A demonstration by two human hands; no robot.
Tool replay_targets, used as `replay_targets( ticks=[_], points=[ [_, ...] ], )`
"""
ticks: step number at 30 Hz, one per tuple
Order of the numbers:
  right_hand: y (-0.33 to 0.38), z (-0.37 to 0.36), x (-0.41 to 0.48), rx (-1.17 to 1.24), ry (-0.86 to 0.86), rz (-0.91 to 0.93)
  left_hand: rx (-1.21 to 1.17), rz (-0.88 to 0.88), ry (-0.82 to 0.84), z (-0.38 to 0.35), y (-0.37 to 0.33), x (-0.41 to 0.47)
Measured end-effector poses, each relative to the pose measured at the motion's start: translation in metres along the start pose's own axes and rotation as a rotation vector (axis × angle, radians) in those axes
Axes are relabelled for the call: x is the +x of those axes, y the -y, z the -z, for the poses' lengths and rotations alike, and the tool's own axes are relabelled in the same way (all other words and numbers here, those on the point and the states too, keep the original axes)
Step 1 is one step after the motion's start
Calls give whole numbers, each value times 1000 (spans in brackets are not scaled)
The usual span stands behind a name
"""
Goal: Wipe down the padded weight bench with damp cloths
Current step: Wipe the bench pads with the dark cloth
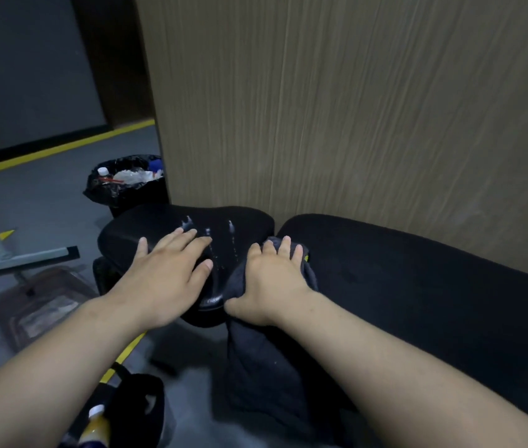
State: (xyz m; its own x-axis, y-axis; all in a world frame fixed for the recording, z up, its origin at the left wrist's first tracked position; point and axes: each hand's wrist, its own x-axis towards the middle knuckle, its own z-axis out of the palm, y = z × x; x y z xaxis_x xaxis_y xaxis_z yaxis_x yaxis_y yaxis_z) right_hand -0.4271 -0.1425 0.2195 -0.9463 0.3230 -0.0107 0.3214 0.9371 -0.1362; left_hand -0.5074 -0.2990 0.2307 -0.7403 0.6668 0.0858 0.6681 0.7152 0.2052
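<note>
Cloth (251, 350) pressed on bench (417, 286) under right hand (272, 279), fingers together; left hand (165, 273) laid flat, fingers spread. Bin (127, 197) and wooden panel (353, 108) seen beyond the fingertips.

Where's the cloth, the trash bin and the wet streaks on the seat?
cloth (266, 367), head view, on its hanging part.
trash bin (101, 194), head view, on its black bag's left side.
wet streaks (208, 231), head view, on the middle streak.
</note>
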Motion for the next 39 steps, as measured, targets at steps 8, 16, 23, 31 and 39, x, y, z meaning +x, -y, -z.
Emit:
replay_targets(
  ticks=[8,16,23,31,39],
  points=[
    [-50,22,54,180,121,151,-18,36,-12,2,12,10],
    [-88,24,106,273,49,44,-9,44,20,-4,25,17],
    [-106,23,135,162,-57,-23,7,9,-10,-10,18,32],
    [-115,24,123,204,-121,-43,10,-50,-24,-14,-2,43],
    [-158,41,23,351,-17,116,-17,-230,-70,-17,-44,52]
  ],
)
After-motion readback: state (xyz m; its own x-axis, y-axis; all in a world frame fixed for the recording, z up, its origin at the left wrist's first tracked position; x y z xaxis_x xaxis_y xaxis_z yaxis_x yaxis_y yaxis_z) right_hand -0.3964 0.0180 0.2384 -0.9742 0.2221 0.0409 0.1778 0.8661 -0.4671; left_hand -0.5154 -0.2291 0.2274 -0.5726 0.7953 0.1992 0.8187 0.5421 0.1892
